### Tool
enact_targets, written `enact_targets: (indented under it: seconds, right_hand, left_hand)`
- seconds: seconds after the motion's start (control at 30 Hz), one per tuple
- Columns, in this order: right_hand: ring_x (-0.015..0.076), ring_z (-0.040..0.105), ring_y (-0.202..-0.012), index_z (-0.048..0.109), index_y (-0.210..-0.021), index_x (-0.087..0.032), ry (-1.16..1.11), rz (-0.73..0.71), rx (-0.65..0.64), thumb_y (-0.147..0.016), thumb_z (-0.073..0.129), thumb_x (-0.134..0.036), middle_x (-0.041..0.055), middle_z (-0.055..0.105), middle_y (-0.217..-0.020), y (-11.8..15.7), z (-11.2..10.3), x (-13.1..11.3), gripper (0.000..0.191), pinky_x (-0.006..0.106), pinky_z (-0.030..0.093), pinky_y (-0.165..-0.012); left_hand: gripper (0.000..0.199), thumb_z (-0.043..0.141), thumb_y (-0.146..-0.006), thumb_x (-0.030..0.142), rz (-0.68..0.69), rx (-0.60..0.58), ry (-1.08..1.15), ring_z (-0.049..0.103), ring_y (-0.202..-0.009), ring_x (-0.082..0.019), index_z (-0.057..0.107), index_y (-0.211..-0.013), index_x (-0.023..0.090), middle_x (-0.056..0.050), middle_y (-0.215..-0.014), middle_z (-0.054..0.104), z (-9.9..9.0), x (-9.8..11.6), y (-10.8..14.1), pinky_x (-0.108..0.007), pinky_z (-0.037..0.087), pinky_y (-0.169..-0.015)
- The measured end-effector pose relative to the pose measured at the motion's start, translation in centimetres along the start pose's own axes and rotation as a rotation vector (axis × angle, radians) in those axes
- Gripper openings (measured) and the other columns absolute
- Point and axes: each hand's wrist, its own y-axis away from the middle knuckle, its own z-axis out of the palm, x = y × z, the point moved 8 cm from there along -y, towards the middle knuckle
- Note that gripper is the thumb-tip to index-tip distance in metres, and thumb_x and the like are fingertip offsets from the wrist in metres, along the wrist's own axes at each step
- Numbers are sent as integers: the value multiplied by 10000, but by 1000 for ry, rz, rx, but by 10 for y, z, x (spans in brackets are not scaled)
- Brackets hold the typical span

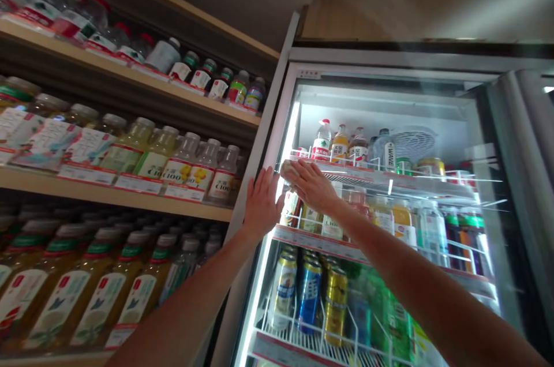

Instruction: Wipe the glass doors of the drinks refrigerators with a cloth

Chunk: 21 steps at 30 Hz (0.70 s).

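Both arms reach up to a glass-door drinks fridge. Fingers spread, my left hand (262, 202) lies against the left edge of the fridge door frame (277, 142) and holds nothing. Just to its right, my right hand (312, 183) presses a small pale wad, which looks like a cloth (287, 171), against the glass near the left side of the door. Part of the cloth is hidden under the fingers. Behind the glass, near this hand, stand a red-capped water bottle (321, 141) and an orange drink bottle (340, 143) on the upper rack.
Left of the fridge, wooden shelves (173, 191) hold rows of bottled drinks (201, 168) and some cartons (54, 139). Lower in the fridge are tall cans (309, 292) and green bottles (396, 312). A grey vertical handle or door edge (519, 171) stands at the right.
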Motion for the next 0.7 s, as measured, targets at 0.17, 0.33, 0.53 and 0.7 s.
enact_targets:
  seconds: [0.17, 0.33, 0.53, 0.7]
  right_hand:
    - [255, 264, -1366, 429, -1328, -212, 38, 299, 168, -881, 393, -206, 82, 344, -1465, 2, -14, 46, 449, 481, 272, -1086]
    - [264, 276, -1362, 436, -1330, -208, 88, 357, 170, -878, 390, -211, 93, 336, -1468, 32, -26, 82, 454, 484, 269, -1091]
    - [288, 277, -1356, 423, -1341, -178, 128, 637, 357, -877, 357, -211, 128, 355, -1446, 81, -50, 122, 470, 536, 298, -1060]
    - [278, 323, -1331, 444, -1319, -229, 191, 534, 266, -877, 360, -232, 94, 385, -1431, 106, -54, 138, 450, 526, 309, -1053]
  left_hand:
    - [477, 376, -897, 307, 8, -4, 20, 248, -1375, -241, 382, -1340, 131, -119, -1462, 329, 9, 20, -37, -469, 231, -1109]
    - [516, 367, -898, 288, -22, -20, 64, 225, -1383, -243, 318, -1379, 108, -117, -1481, 289, 25, 46, -60, -461, 241, -1112]
    - [546, 383, -900, 358, -21, -2, 96, 205, -1384, -287, 326, -1382, 107, -139, -1484, 265, 42, 67, -58, -519, 210, -1108]
    - [557, 381, -899, 375, -13, 16, 113, 199, -1387, -287, 324, -1389, 116, -139, -1487, 259, 45, 66, -56, -520, 197, -1109]
